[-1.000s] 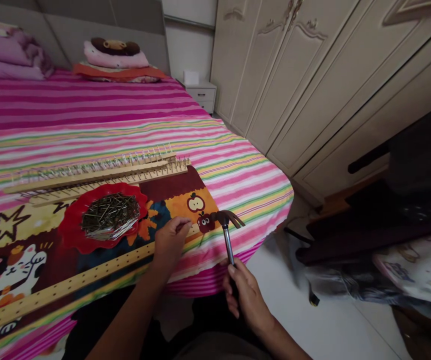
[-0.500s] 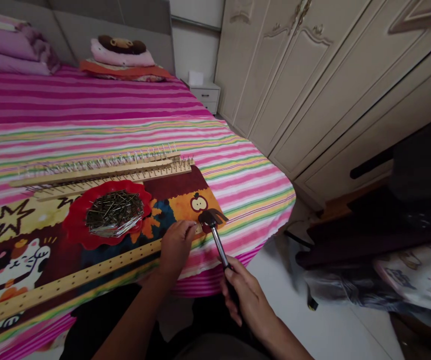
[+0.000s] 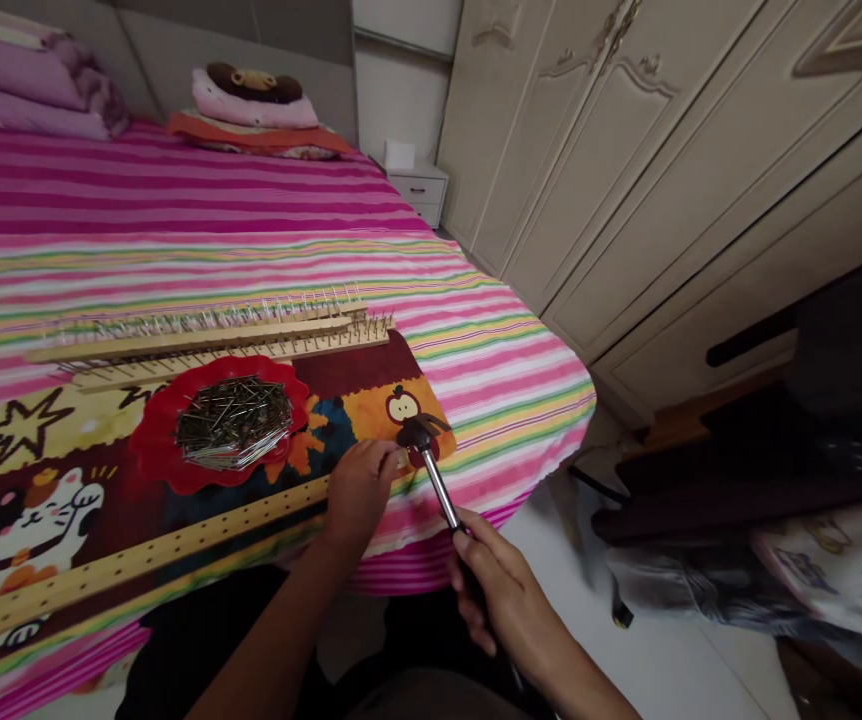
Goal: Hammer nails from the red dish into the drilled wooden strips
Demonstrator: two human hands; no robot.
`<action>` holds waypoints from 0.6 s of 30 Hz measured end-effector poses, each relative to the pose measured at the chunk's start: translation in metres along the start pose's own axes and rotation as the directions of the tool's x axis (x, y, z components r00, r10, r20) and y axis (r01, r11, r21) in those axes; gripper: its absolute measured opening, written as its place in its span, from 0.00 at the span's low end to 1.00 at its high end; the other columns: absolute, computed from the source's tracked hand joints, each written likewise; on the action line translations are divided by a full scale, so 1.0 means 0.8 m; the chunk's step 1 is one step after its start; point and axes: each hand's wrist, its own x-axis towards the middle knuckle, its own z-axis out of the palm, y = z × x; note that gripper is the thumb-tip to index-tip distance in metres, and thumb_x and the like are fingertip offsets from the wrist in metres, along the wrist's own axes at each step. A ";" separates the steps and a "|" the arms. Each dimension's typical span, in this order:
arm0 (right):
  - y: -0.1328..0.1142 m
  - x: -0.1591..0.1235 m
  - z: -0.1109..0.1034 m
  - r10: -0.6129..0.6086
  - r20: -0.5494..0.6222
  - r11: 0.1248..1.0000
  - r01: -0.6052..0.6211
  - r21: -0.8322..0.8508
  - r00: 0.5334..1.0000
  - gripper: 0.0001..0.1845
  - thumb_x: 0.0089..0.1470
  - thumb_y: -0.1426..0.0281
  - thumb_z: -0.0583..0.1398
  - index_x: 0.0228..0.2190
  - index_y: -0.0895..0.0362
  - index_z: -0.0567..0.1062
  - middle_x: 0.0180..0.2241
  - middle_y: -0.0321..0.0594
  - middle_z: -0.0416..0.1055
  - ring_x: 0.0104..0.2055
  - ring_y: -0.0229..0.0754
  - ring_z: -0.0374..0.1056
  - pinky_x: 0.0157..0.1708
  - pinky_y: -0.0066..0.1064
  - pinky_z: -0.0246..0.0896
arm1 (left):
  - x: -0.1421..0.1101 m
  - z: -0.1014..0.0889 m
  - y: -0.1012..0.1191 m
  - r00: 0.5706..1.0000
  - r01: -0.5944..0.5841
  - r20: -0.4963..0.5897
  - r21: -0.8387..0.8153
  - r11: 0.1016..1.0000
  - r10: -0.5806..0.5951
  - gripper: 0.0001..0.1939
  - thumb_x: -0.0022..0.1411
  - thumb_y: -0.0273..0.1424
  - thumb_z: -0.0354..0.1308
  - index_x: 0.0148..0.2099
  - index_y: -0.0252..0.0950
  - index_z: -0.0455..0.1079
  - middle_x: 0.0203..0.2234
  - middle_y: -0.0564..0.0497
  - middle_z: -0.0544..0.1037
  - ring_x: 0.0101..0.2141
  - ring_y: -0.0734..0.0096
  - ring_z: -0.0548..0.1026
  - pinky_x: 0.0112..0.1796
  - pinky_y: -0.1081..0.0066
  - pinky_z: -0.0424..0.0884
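Note:
My right hand is wrapped around the dark grip of a claw hammer. Its head hovers close by the fingertips of my left hand, over the right end of a wooden strip with rows of small dark holes. The fingers of my left hand are pinched together there; what they hold is too small and covered to make out. Left of that hand, a red scalloped bowl holds a heap of nails. A patterned mat lies under the bowl and strip.
Behind the bowl lie wooden strips with nails standing up along them. The striped bed ends in a rounded edge at right. Beyond it are a wardrobe, a small nightstand, and a dark chair-like shape with cloth.
The hammer head has come left and down toward my left fingertips, then stays near them. My left hand keeps its pinch at the strip's end. The view has shifted slightly.

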 end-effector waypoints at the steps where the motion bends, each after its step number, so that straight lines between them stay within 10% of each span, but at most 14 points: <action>1: 0.001 0.000 0.000 -0.006 -0.005 0.999 0.006 0.035 1.000 0.26 0.54 0.55 0.55 0.51 0.55 0.64 0.22 0.27 0.62 0.14 0.27 0.53 0.07 0.15 0.45 | 0.000 0.000 0.000 1.000 0.008 0.005 -0.005 1.000 -0.008 0.08 0.62 0.29 0.52 0.32 0.38 0.71 0.29 0.52 0.77 0.33 0.70 0.73 0.38 0.71 0.67; 9: 0.010 0.007 -0.005 0.004 -0.234 0.982 0.041 0.184 0.972 0.31 0.45 0.53 0.63 0.49 0.53 0.67 0.19 0.27 0.62 0.12 0.29 0.53 0.07 0.17 0.45 | -0.009 -0.020 0.004 0.998 0.065 0.021 -0.107 0.992 -0.063 0.09 0.60 0.28 0.52 0.41 0.37 0.71 0.36 0.48 0.77 0.38 0.69 0.75 0.41 0.68 0.70; 18: 0.030 0.018 -0.019 0.020 -0.261 0.978 0.035 0.204 0.965 0.34 0.43 0.52 0.64 0.49 0.53 0.66 0.19 0.27 0.63 0.12 0.29 0.52 0.06 0.19 0.46 | 0.025 -0.146 -0.083 0.921 0.373 -0.235 0.295 0.880 -0.311 0.12 0.60 0.28 0.50 0.39 0.36 0.75 0.37 0.45 0.78 0.41 0.62 0.74 0.43 0.65 0.69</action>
